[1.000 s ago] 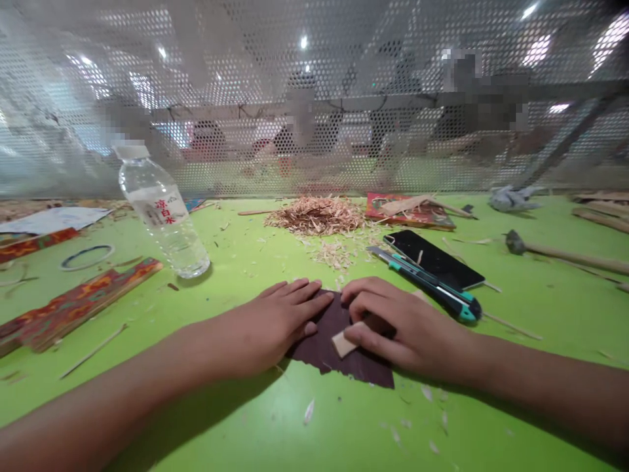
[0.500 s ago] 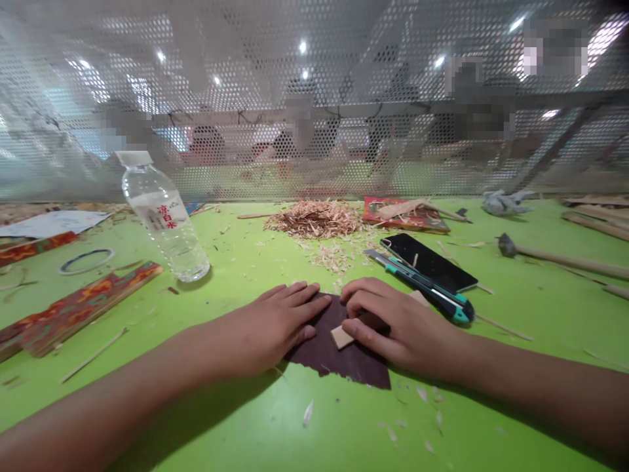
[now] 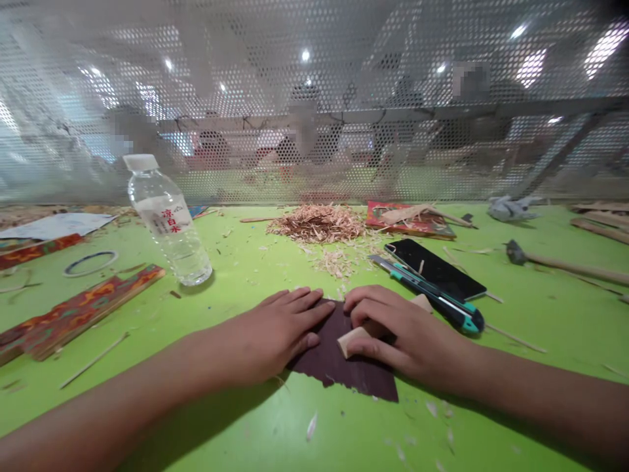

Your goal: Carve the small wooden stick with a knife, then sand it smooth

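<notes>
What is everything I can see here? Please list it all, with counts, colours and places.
Dark sheet: one, purplish brown, beneath the hands
Wooden piece: one, pale, in right hand
Bottle: one, clear, white cap, left
Shavings: heap plus scatter, tan, centre back
Cutter knife: one, black and teal, beside phone
Phone: one, black, right
Dark-headed stick: one, brown, right
Wad: one, grey, back right
Wood strips: several, tan, right edge
Patterned pieces: several, red, left and behind phone
Ring: one, white and blue, left
Paper: one, white, far left
Table: one, green, foreground
Mesh screen: one, grey, behind table
Left hand, right hand: two, bare, centre
</notes>
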`<move>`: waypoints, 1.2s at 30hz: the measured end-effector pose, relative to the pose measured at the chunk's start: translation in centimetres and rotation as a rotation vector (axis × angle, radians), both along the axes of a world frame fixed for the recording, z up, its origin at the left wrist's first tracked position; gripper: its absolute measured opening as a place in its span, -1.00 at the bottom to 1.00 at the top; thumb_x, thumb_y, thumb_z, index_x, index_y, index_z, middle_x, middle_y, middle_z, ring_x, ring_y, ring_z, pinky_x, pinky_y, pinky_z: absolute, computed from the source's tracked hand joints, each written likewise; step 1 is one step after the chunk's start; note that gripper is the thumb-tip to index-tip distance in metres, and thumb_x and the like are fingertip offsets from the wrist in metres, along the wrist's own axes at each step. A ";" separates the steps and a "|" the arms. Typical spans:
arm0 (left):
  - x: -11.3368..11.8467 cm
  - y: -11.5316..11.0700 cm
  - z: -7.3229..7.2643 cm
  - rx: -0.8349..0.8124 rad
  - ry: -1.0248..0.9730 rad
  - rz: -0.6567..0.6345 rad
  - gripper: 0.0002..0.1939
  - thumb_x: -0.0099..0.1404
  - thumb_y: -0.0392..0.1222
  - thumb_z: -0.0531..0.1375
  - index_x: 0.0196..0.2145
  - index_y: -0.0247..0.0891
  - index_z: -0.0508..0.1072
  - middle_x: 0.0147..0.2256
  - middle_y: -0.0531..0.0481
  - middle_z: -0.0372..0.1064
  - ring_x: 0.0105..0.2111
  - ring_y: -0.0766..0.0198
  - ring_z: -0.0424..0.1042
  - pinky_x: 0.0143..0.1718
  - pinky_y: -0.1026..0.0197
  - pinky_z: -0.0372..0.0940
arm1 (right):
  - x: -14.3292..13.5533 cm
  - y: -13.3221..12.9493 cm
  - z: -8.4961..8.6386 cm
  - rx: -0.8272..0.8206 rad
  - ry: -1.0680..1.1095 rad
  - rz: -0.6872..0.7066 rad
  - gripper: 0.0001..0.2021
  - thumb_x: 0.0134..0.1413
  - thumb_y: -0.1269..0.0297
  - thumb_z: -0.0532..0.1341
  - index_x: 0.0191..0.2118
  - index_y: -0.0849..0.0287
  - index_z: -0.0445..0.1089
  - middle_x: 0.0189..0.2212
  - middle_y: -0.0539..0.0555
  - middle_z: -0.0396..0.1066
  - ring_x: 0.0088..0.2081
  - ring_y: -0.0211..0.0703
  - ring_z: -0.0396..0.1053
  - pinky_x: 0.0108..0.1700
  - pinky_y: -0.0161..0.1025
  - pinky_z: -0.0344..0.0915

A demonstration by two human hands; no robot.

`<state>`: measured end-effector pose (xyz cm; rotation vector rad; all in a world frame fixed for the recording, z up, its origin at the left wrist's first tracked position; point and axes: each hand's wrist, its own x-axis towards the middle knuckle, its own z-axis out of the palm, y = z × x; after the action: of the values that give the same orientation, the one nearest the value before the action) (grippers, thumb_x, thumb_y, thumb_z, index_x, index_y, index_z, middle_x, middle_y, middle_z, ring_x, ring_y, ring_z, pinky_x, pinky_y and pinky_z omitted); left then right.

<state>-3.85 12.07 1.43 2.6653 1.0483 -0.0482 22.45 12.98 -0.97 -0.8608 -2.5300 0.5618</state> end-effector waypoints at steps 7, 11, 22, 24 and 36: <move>-0.1 -0.1 -0.1 -0.011 -0.013 0.004 -0.45 0.62 -0.07 -0.01 0.46 -0.26 0.07 0.45 -0.23 -0.10 0.44 -0.08 -0.08 0.41 -0.14 -0.10 | -0.1 0.1 0.0 -0.001 0.015 0.025 -0.72 0.35 0.01 0.24 -0.24 0.11 0.30 -0.03 0.13 0.43 0.04 -0.02 0.36 0.08 -0.11 0.27; -0.2 -0.1 -0.2 -0.017 -0.052 0.009 -0.45 0.61 -0.06 -0.01 0.45 -0.23 0.08 0.45 -0.22 -0.08 0.43 -0.09 -0.07 0.41 -0.16 -0.09 | -0.1 0.0 0.0 -0.004 0.013 0.039 -0.73 0.36 0.02 0.23 -0.24 0.12 0.30 -0.03 0.14 0.43 0.06 -0.01 0.35 0.09 -0.10 0.27; -0.3 -0.2 -0.1 0.006 -0.109 0.012 -0.46 0.61 -0.04 0.00 0.44 -0.17 0.11 0.42 -0.18 0.03 0.41 -0.10 0.02 0.39 -0.17 -0.01 | -0.2 -0.1 0.1 -0.028 0.027 -0.014 -0.75 0.35 0.04 0.24 -0.22 0.11 0.32 -0.03 0.14 0.42 0.05 -0.01 0.35 0.09 -0.08 0.28; -0.3 -0.2 -0.1 0.007 -0.111 0.003 -0.46 0.61 -0.04 0.00 0.44 -0.16 0.11 0.42 -0.18 0.03 0.41 -0.09 0.03 0.39 -0.17 -0.01 | -0.2 -0.1 0.1 -0.029 0.036 0.044 -0.74 0.33 0.05 0.27 -0.25 0.11 0.30 -0.04 0.12 0.43 0.06 -0.02 0.35 0.09 -0.11 0.28; -0.2 -0.2 0.1 -0.015 -0.065 0.012 -0.44 0.61 -0.04 -0.02 0.46 -0.22 0.08 0.43 -0.22 -0.03 0.42 -0.10 -0.03 0.39 -0.20 -0.03 | -0.3 0.1 0.0 -0.015 0.037 0.021 -0.76 0.35 0.06 0.25 -0.24 0.12 0.31 -0.08 0.14 0.44 0.01 -0.01 0.36 0.07 -0.08 0.29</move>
<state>-4.07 11.88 1.49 2.6288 1.0395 0.0328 22.15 13.09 -0.94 -0.8221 -2.5075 0.5985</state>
